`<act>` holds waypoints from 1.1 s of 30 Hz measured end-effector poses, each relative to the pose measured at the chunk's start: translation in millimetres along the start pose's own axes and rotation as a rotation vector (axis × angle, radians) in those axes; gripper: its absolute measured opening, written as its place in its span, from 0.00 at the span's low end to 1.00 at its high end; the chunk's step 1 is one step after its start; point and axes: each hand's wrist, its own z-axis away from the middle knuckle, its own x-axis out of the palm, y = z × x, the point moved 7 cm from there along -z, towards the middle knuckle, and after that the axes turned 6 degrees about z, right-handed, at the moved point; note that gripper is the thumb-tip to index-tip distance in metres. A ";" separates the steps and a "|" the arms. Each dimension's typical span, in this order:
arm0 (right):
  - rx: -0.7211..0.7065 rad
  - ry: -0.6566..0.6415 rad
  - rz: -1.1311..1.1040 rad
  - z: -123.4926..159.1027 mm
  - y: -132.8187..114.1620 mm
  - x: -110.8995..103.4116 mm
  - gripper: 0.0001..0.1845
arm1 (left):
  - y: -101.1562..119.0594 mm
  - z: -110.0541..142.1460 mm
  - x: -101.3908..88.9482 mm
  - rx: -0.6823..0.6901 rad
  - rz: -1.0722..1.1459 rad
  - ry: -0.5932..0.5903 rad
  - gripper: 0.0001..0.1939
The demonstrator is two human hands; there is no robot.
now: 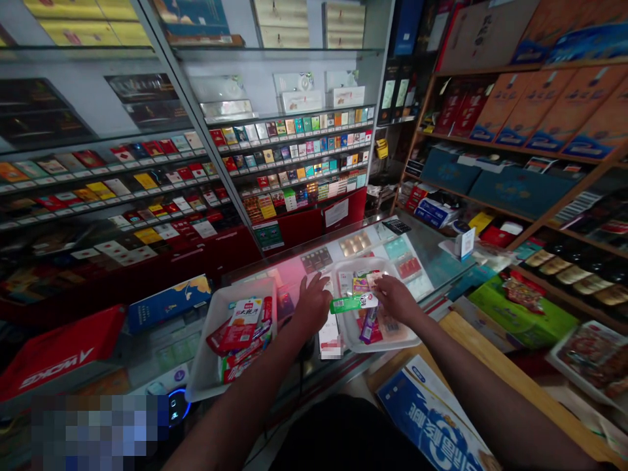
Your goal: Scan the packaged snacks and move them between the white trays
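Note:
My right hand (398, 299) is over the right-hand white plastic tray (415, 337), its fingers closed on the white end of a green-and-white snack packet (348, 304). My left hand (314, 302) hovers at this tray's left rim with its fingers apart, holding nothing that I can see. Purple packets (369, 327) and other small packets lie in the right tray. A second white tray (200, 366), on the left, holds red snack packets (240, 327) and several green ones. Between the trays a phone (328, 335) lies below my left hand.
Both trays stand on a glass display counter (432, 239). A red box (63, 353) and a blue box (169, 302) lie at left. Cigarette shelves (294, 154) line the back. At right are a green box (524, 311) and a wooden surface (471, 337); a blue-white carton (432, 418) is below.

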 end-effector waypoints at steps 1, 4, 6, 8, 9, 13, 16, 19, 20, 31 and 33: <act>0.010 -0.001 -0.013 5.0 6.2 0.5 0.07 | 4.7 -1.1 5.4 0.001 0.009 -0.002 0.14; 0.050 -0.032 -0.015 20.5 25.0 4.8 0.07 | 19.7 -3.4 21.3 0.001 0.032 -0.013 0.13; 0.066 -0.062 0.007 30.2 35.9 9.0 0.07 | 29.3 -4.0 32.2 0.001 0.047 -0.041 0.12; 0.051 -0.080 0.015 38.1 43.5 13.6 0.08 | 37.1 -3.2 42.6 -0.002 0.055 -0.078 0.12; 0.034 -0.090 0.013 41.2 46.3 16.4 0.09 | 40.2 -2.3 47.4 -0.003 0.056 -0.094 0.12; 0.006 -0.140 0.001 49.3 55.0 28.7 0.12 | 47.7 4.9 64.2 -0.008 0.053 -0.132 0.12; -0.008 -0.171 -0.001 52.2 55.4 34.7 0.14 | 49.5 11.5 74.3 -0.008 0.045 -0.143 0.11; -0.006 -0.174 -0.009 52.4 52.6 35.4 0.14 | 48.6 17.3 78.0 -0.009 0.041 -0.158 0.11; 0.000 -0.176 -0.012 51.7 51.4 35.4 0.14 | 47.9 19.1 76.9 -0.009 0.044 -0.162 0.12; -0.052 -0.092 0.023 11.8 -5.6 34.0 0.09 | 19.7 41.7 18.8 -0.034 0.052 -0.066 0.09; -0.091 -0.087 0.006 1.4 -28.0 34.6 0.09 | 4.7 50.9 6.1 -0.071 0.038 -0.053 0.09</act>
